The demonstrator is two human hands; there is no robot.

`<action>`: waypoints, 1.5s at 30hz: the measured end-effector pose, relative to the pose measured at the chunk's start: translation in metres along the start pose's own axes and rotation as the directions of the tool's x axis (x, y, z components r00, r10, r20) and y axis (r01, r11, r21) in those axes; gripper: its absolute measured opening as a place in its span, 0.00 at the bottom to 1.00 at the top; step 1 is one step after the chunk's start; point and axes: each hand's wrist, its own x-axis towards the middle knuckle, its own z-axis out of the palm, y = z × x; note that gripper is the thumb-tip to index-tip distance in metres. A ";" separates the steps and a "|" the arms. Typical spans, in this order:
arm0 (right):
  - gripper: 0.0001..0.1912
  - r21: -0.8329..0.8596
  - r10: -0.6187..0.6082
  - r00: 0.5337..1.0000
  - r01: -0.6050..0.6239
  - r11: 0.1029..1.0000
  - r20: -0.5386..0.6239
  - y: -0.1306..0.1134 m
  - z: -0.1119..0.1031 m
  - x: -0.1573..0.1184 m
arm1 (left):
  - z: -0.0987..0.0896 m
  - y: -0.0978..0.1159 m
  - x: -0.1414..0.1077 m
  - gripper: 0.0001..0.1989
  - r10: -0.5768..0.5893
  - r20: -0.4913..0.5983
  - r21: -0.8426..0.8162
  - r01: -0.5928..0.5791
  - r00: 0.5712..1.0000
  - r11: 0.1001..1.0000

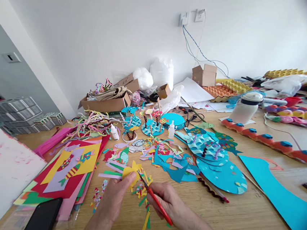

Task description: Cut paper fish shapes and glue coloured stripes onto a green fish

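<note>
My left hand is closed, thumb and fingers pinching a yellow paper fish above the table. Red-handled scissors are gripped in my right hand, their dark blades pointing up and left to the fish's right edge. Whether the blades touch the paper I cannot tell. Below both hands lie small yellow and green paper scraps. Purple and green paper strips sit just beyond my left hand.
Coloured paper sheets and a black phone lie at left. Blue paper discs and a large blue paper piece spread to the right. Two glue bottles, a plastic jug and a cardboard box stand farther back.
</note>
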 end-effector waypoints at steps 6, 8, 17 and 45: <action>0.21 0.072 0.043 0.999 -0.045 0.996 0.032 0.003 0.001 0.000 | 0.000 -0.001 0.002 0.10 -0.007 0.047 0.008 0.006 0.999 1.000; 0.20 0.134 0.053 0.995 -0.065 0.989 0.086 0.004 0.001 0.000 | -0.001 0.004 0.002 0.10 -0.010 0.050 0.022 0.009 0.999 1.000; 0.24 0.268 0.097 0.942 -0.188 0.945 0.322 0.004 -0.017 -0.004 | -0.030 0.038 0.008 0.09 -0.120 0.176 0.141 0.096 0.977 0.985; 0.17 0.072 0.099 0.942 -0.129 0.989 0.321 0.005 -0.018 -0.005 | -0.027 0.054 0.023 0.10 -0.413 0.549 0.280 0.306 0.727 0.910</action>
